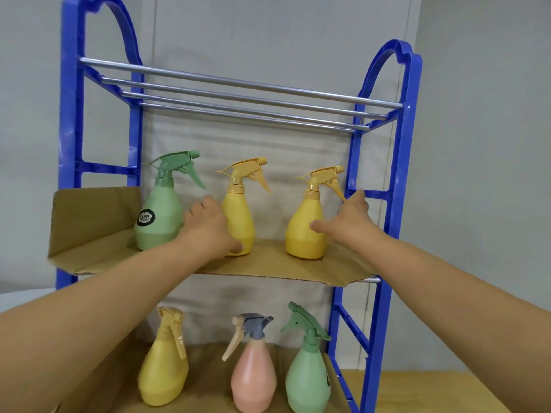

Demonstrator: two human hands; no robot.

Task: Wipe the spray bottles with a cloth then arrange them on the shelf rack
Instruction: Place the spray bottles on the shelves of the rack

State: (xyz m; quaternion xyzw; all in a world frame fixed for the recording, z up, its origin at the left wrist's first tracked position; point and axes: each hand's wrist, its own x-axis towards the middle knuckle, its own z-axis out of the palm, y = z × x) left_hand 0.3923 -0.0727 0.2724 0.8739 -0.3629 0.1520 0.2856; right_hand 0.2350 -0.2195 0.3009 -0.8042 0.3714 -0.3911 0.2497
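Observation:
On the middle tier of the blue shelf rack, lined with cardboard, stand three spray bottles: a green bottle, a middle yellow bottle and a right yellow bottle. My left hand grips the middle yellow bottle from its left, thumb low on its front. My right hand holds the right yellow bottle from its right, thumb on the front and fingers behind. On the lower tier stand a yellow bottle, a pink bottle and a green bottle. No cloth is in view.
The top tier is made of bare metal rods with nothing on them. A folded cardboard flap rises at the left end of the middle tier. A grey wall stands close behind the rack. A tan surface lies at the lower right.

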